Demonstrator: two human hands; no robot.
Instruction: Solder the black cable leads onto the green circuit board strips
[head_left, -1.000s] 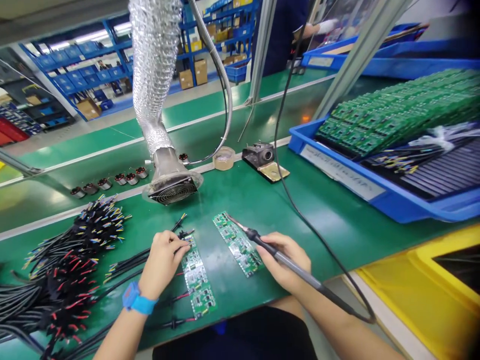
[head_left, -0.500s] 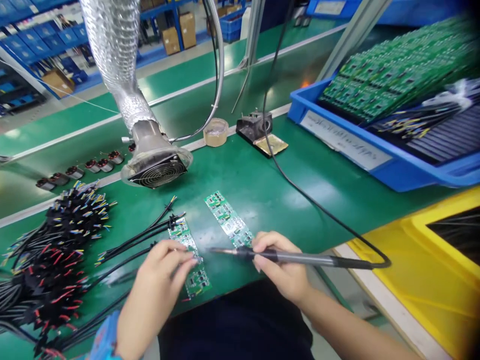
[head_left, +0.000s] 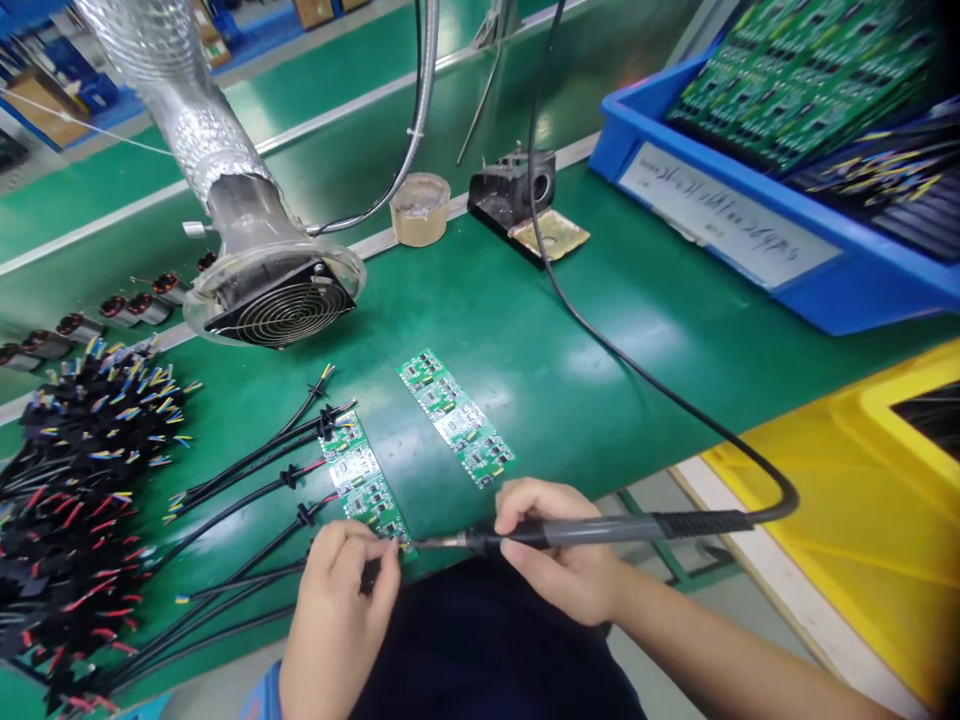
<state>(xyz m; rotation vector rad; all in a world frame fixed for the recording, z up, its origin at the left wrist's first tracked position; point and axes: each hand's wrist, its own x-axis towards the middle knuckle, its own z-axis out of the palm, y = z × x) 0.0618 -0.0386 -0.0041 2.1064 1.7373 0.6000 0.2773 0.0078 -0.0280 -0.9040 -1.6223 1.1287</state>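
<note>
Green bench mat (head_left: 525, 330) carries it all: the fume fan (head_left: 281, 310) sits far behind the near circuit board (head_left: 365, 482). Right hand (head_left: 559, 560) grips the soldering iron (head_left: 570, 532), tip at that board's near corner; left hand (head_left: 337, 600) pinches a wire (head_left: 247, 580) there.

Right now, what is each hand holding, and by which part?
The right hand holds the soldering iron by its handle, near the front. The left hand pinches something at the near end of the circuit board; what it is cannot be told.
</note>
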